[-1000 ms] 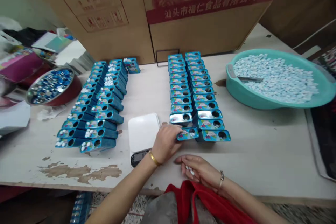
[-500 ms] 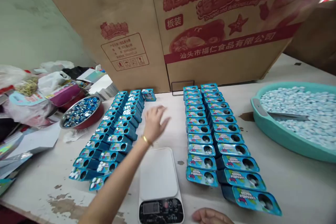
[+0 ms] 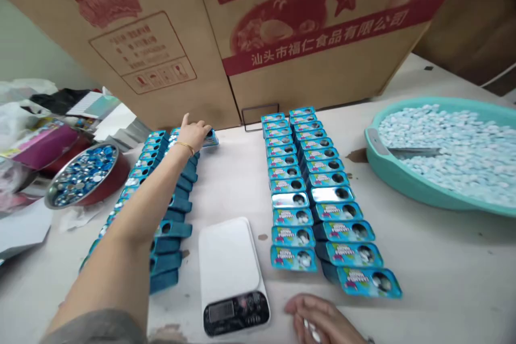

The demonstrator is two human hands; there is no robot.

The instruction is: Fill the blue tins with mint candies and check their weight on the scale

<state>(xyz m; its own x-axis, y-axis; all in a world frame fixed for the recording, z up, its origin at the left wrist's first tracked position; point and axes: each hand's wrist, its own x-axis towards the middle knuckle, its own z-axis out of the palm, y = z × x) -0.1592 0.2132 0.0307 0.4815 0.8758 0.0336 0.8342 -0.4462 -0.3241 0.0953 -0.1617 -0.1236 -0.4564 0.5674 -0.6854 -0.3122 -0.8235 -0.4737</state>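
Observation:
My left hand [image 3: 194, 135] reaches to the far end of the left rows. It closes over a small blue candy tin [image 3: 211, 139], with one finger raised and some fingertips hidden. My right hand [image 3: 322, 318] rests at the front edge, curled round a few white candies [image 3: 312, 331] that show between the fingers. A white digital scale [image 3: 229, 258] with a black panel lies between my hands. Two rows of blue tins [image 3: 292, 234] with round holes stand right of it, white candies visible in the nearer ones. My left arm partly covers the left rows [image 3: 171, 247].
A turquoise basin [image 3: 403, 177] of pale candies, with a metal tool [image 3: 415, 151] in it, stands at right. At left are a red-sided bowl [image 3: 97, 191] of shiny blue and silver pieces and heaped bags. Large cardboard boxes [image 3: 322, 80] and a wire stand [image 3: 260, 113] line the back.
My left hand has moved forward and left from above the scale to the blue tin. The right hand shows more, with candies now visible in it. The view has shifted.

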